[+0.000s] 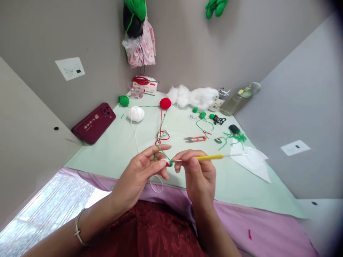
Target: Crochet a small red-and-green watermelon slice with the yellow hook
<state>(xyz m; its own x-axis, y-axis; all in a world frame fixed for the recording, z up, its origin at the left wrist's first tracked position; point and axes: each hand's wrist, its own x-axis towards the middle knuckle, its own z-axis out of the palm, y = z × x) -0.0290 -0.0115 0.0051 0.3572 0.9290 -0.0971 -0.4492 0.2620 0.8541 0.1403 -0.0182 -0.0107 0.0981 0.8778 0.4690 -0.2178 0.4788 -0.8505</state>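
Note:
My left hand [142, 171] pinches a tiny crocheted piece [168, 163] in red, white and green between thumb and fingers. Green, red and white strands run from it over my fingers toward the table. My right hand [197, 171] grips a yellow-handled crochet hook [211, 157], its metal tip at the small piece and its handle pointing right. Both hands hover over the near edge of the pale green table [120, 142]. A red yarn ball [165, 103], a white yarn ball [136, 113] and a green yarn ball [123, 100] lie further back.
Orange thread snips [195, 138] lie mid-table. A dark red phone [93, 123] leans at the left wall. White stuffing [191, 96], a bottle [238, 98], small green crocheted bits [203, 115], white paper [252, 160] and a red-and-white box [144, 85] sit around the back.

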